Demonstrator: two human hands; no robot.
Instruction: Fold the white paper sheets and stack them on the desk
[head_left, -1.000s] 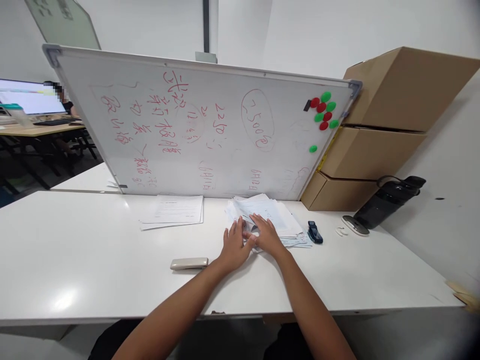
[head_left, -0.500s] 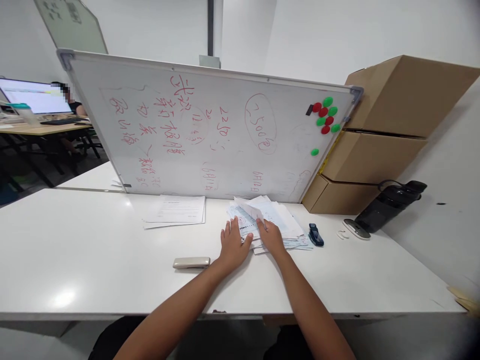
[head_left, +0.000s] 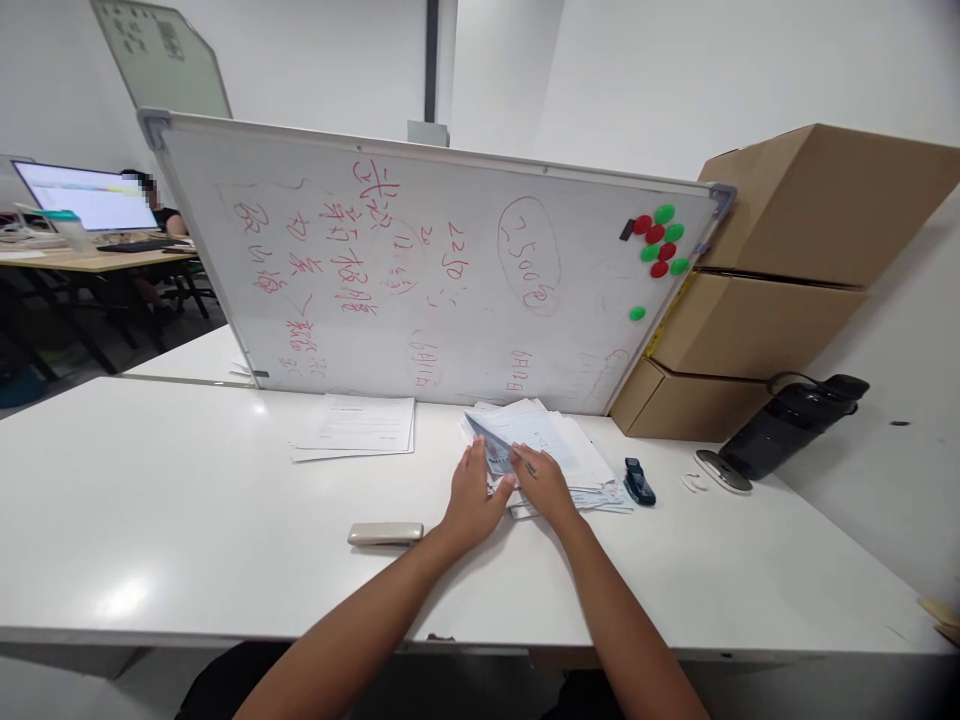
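Note:
A loose stack of papers (head_left: 577, 450) lies in front of the whiteboard, its sheets white and pale blue and fanned unevenly. At the stack's left edge rests my left hand (head_left: 476, 498), fingers stretched out and thumb apart. My right hand (head_left: 544, 488) is closed on the near edge of a sheet of paper (head_left: 491, 440), which is bent up from the top of the stack. The exact grip of its fingertips is partly hidden. A beige stapler (head_left: 385, 534) lies left of my left forearm. To the right of the stack is a small dark blue device (head_left: 639, 482).
Another thin pile of printed sheets (head_left: 360, 425) lies to the left. The whiteboard (head_left: 450, 330) with magnets stands along the back. Cardboard boxes (head_left: 757, 320), a black bottle (head_left: 795, 425) and a computer mouse (head_left: 724, 471) are at the right. A person (head_left: 166, 215) sits far left.
The top sheet is lifted and bent more, now showing a shaded bluish face. My right hand still grips it; my left hand's fingers have drawn closer together. The view has shifted slightly.

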